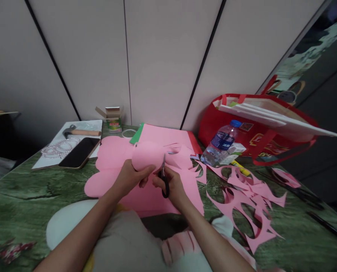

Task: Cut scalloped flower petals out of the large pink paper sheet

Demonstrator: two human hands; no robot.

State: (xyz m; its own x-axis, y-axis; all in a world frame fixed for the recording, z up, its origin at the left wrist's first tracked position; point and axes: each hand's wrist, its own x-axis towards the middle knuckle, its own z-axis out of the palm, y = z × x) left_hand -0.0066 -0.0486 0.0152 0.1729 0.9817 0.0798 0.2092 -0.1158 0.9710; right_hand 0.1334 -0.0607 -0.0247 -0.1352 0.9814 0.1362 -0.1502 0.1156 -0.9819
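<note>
My left hand (136, 173) is closed on a piece of pink paper (148, 154) with a rounded outline, thumb on top. In my right hand (171, 185) is a pair of black-handled scissors (165, 185), its blades pointing up and away along the paper's right edge. Beneath both hands lie larger pink sheets (163, 200). To the left are scallop-edged pink pieces (112, 151). Pink paper offcuts (242, 204) with curved holes spread over the table at the right.
A phone (80, 152) and a hammer (83, 132) lie at the left near a small open box (113, 120). At the right stand a water bottle (221, 141) and a red bag (259, 128). A pale wall (157, 64) rises behind the green table (21, 204).
</note>
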